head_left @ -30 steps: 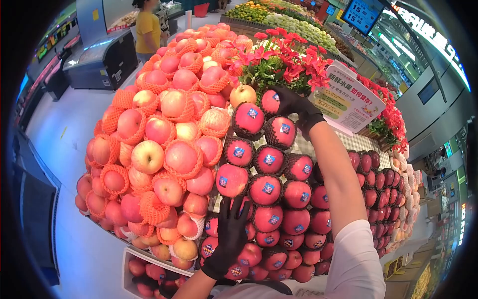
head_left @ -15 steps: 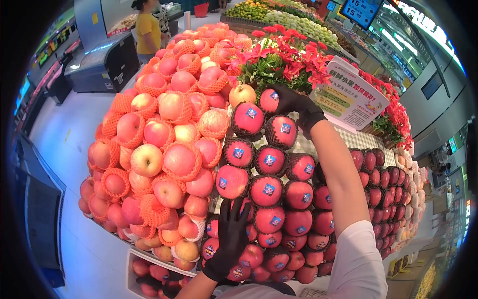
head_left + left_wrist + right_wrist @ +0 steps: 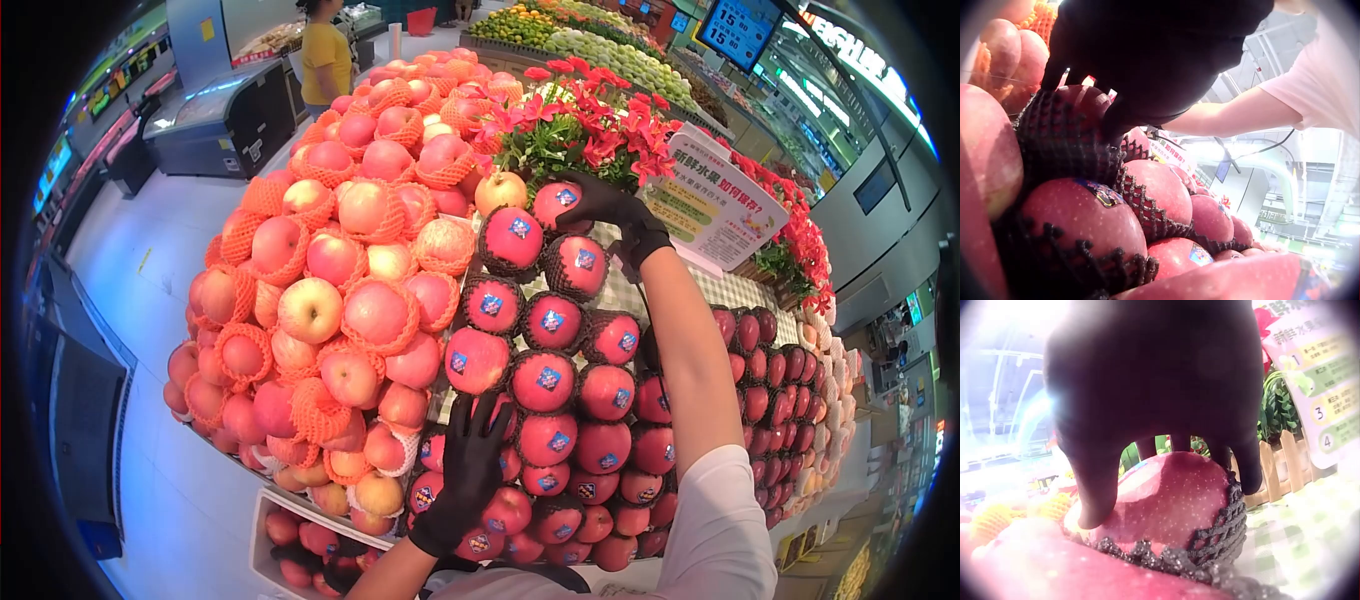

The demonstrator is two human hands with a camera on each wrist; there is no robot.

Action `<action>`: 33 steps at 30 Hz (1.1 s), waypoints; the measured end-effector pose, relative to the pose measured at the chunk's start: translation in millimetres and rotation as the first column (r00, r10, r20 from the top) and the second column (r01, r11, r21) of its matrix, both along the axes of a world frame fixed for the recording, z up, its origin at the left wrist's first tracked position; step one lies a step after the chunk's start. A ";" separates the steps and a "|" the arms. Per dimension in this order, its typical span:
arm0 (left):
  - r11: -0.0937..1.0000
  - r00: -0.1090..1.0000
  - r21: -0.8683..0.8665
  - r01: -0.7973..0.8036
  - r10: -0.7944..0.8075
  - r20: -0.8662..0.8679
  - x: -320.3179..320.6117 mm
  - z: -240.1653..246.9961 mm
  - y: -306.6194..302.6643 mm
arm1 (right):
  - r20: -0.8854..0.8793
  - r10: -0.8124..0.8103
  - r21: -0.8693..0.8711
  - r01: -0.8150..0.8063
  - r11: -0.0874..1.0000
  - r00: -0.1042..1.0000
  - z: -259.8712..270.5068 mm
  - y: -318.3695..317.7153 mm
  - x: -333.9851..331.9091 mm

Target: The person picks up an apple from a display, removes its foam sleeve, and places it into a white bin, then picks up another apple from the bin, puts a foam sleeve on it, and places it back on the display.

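Observation:
My right hand (image 3: pixel 612 212), in a black glove, grips a red apple (image 3: pixel 557 204) at the back of the display. In the right wrist view its thumb and fingers curl down round this apple (image 3: pixel 1172 494), which sits in a black foam net (image 3: pixel 1225 534) close over the checked cloth. Lower down, my gloved left hand (image 3: pixel 468 475) holds another netted apple (image 3: pixel 507 412) among the front rows. The left wrist view shows fingers on one side of that apple (image 3: pixel 1079 106) and the thumb on the other. Rows of stickered red apples (image 3: pixel 543 380) lie between the hands.
Apples in orange foam nets (image 3: pixel 380 315) pile up on the left. Red flowers (image 3: pixel 600 135) and a white sign (image 3: pixel 720 200) stand behind the right hand. Checked cloth (image 3: pixel 690 285) shows beside the right forearm. A white bin (image 3: pixel 262 545) of apples sits below, front left.
The head view has shifted slightly, so the whole display appears further right. Both hands stay on the same apples, with little visible movement.

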State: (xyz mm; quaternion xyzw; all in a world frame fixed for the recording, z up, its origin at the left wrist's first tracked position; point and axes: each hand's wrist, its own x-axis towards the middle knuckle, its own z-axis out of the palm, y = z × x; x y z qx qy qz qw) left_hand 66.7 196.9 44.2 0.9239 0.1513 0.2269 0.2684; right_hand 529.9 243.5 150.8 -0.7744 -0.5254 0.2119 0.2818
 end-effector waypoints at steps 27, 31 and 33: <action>0.993 0.995 0.112 -0.046 0.035 0.097 -1.7 -8.9 -9.7 | 0.181 -0.188 0.439 0.092 0.894 0.965 -2.5 -88.5 -68.5; 0.998 0.996 0.065 -0.007 0.001 0.091 -3.4 -11.8 -8.6 | 0.130 -0.210 0.442 0.133 0.887 0.969 4.8 -121.6 -99.4; 0.999 0.996 0.050 0.021 -0.025 0.080 -7.0 -13.6 -6.7 | 0.175 -0.193 0.429 0.101 0.897 0.965 3.9 -136.8 -107.7</action>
